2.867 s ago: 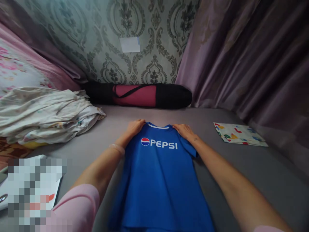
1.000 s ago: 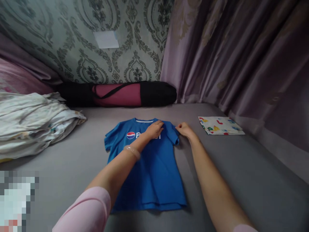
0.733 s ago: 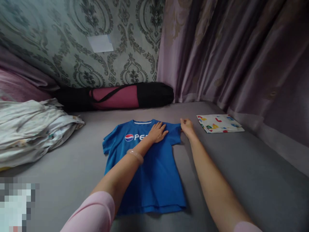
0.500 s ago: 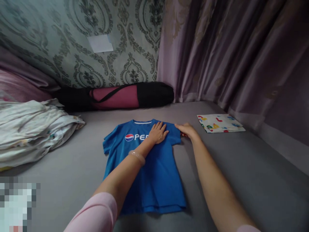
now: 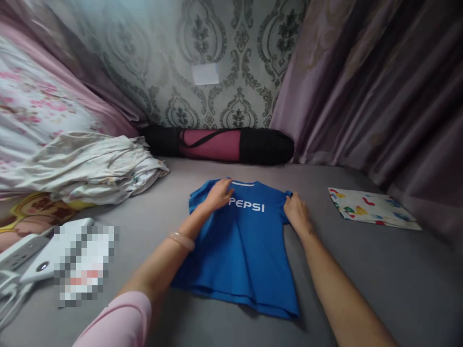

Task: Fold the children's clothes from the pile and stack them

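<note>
A blue T-shirt (image 5: 246, 250) with white PEPSI lettering lies front up on the grey sheet, its collar away from me. My left hand (image 5: 219, 193) is over the shirt's left shoulder, beside the lettering, with its fingers bent and partly apart; it covers the round logo. At the right sleeve, my right hand (image 5: 296, 210) has its fingers closed on the sleeve's upper edge. A pale bracelet (image 5: 182, 240) circles my left wrist.
Behind the shirt lies a long black and pink bag (image 5: 213, 144). Crumpled pale cloth (image 5: 97, 166) is at the left, near a power strip (image 5: 23, 251) and cables. A folded patterned cloth (image 5: 372, 208) lies at the right.
The view has turned left. My left hand has moved from the right of the chest to the shirt's left shoulder. My right hand has closed on the sleeve, and the shirt's hem is now slanted.
</note>
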Available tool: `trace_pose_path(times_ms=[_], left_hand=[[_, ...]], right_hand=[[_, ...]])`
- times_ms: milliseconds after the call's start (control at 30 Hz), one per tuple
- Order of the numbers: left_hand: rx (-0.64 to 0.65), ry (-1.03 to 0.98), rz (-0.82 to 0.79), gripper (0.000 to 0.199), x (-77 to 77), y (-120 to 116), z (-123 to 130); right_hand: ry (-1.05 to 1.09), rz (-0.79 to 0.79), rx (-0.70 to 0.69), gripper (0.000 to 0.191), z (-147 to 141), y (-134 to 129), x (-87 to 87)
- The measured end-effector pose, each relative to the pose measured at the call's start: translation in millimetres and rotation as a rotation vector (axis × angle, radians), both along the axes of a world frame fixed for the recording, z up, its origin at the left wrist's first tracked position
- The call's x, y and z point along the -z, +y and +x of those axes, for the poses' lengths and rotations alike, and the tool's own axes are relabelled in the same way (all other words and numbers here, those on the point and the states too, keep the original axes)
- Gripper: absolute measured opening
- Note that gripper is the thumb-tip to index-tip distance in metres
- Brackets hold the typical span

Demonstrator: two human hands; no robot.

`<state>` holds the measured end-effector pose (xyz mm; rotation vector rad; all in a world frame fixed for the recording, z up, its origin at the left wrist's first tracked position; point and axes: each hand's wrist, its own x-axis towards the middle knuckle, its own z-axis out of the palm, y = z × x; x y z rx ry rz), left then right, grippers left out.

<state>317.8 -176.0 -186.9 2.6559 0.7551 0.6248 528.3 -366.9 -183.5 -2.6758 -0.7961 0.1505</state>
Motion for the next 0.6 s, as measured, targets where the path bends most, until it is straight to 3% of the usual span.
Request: trace_pose_path(times_ms=[100, 167, 300, 467, 533, 600], left_hand=[[-0.427, 0.078, -0.165, 0.036, -5.2, 36, -56], [-0.555, 0.123, -0.229, 0.035, -4.9, 54, -85], [-0.61, 0.175, -0.319, 0.028, 2.9, 71, -116], [-0.64, 0.188, -0.381, 0.037, 8.9, 74, -115], [-0.639, 0.22, -0.415, 0.037, 6.7, 74, -110], [-0.62, 0.252, -0.458, 0.031, 3.1, 74, -105]], right_hand=[[-0.06, -0.015, -0.02, 0.039, -3, -1, 1.0], [-0.099, -0.018, -0.025, 0.04, 0, -1, 2.2], [-0.181, -0.044, -0.001, 0.04, 13, -6, 6.5], [-0.333, -0.078, 0.03, 0.036, 15, -18, 1.1], [-0.428, -0.033, -0.075, 0.037, 4, -18, -3.1], [-0.441, 0.016, -0.278, 0.04, -13, -14, -4.0]])
